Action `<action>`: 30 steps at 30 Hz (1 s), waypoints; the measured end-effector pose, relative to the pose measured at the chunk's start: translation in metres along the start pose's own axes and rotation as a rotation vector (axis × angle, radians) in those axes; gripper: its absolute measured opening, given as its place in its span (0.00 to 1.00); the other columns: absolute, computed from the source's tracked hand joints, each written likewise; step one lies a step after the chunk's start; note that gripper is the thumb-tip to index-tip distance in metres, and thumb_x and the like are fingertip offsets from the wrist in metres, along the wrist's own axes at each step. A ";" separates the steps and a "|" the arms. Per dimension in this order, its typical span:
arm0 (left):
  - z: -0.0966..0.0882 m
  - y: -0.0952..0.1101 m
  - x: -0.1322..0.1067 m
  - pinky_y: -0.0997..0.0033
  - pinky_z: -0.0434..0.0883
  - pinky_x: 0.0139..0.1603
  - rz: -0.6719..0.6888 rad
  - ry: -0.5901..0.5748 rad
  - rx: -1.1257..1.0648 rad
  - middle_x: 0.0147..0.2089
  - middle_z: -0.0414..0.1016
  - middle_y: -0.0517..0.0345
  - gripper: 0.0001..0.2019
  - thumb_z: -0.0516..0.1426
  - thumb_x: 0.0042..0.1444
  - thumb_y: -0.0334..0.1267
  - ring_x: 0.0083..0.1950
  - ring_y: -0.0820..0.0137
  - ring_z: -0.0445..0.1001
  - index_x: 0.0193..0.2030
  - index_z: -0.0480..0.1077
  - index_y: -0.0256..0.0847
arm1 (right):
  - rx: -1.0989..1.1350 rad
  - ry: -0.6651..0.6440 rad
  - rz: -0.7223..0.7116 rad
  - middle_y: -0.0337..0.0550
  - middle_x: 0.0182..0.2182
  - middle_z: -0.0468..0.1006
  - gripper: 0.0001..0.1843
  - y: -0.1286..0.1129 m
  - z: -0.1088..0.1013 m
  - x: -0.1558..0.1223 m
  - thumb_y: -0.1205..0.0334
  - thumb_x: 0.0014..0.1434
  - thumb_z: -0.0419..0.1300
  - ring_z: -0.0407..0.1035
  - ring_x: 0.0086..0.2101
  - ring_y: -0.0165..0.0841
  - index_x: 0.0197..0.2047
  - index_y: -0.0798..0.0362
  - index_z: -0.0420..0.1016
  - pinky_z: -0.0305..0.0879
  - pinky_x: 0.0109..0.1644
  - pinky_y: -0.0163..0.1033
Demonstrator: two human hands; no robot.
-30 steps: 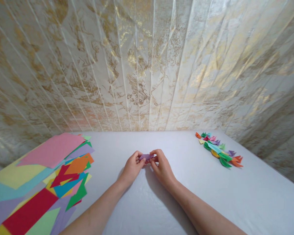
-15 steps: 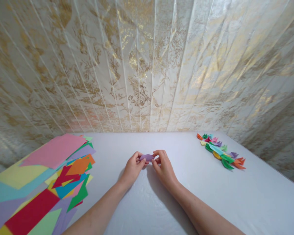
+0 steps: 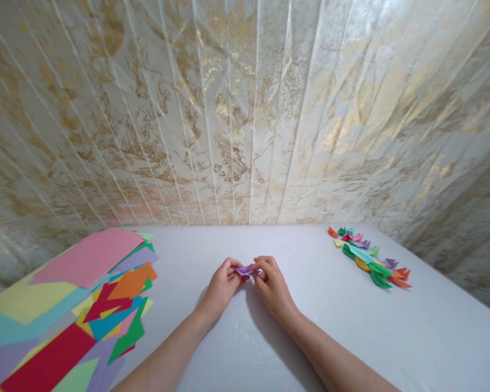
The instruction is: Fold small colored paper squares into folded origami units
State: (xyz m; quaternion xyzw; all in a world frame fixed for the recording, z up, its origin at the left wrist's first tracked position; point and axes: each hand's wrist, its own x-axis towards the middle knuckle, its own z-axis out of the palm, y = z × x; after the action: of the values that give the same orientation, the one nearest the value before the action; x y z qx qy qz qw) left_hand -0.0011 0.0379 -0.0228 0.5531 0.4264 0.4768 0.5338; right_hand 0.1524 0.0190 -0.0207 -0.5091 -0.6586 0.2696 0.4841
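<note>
A small folded purple paper is held between my two hands, a little above the white table. My left hand pinches its left end with thumb and fingers. The other end is gripped by my right hand, whose index finger and thumb press on it. Fingers cover parts of the paper, so its full shape is hidden. It looks creased and partly bent upward.
Loose coloured sheets, among them a pink sheet, a red sheet and an orange piece, overlap on the left of the white table. Several folded paper figures lie at the right. A gold-patterned curtain hangs behind.
The purple paper has gone from lying flat-faced toward me to being tilted and bent. My right fingers have shifted inward over it. The whole view has tipped slightly.
</note>
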 end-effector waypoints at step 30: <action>0.000 0.009 -0.004 0.73 0.69 0.36 -0.003 0.003 0.085 0.30 0.74 0.61 0.10 0.60 0.52 0.45 0.32 0.70 0.74 0.32 0.68 0.40 | -0.076 -0.120 -0.122 0.48 0.53 0.67 0.15 -0.006 -0.004 -0.004 0.78 0.52 0.52 0.69 0.52 0.38 0.37 0.51 0.73 0.66 0.54 0.46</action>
State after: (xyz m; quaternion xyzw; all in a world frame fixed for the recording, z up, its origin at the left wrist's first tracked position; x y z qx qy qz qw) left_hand -0.0017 0.0333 -0.0145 0.5740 0.4479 0.4583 0.5098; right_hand 0.1536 0.0126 -0.0158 -0.4691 -0.7260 0.2442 0.4395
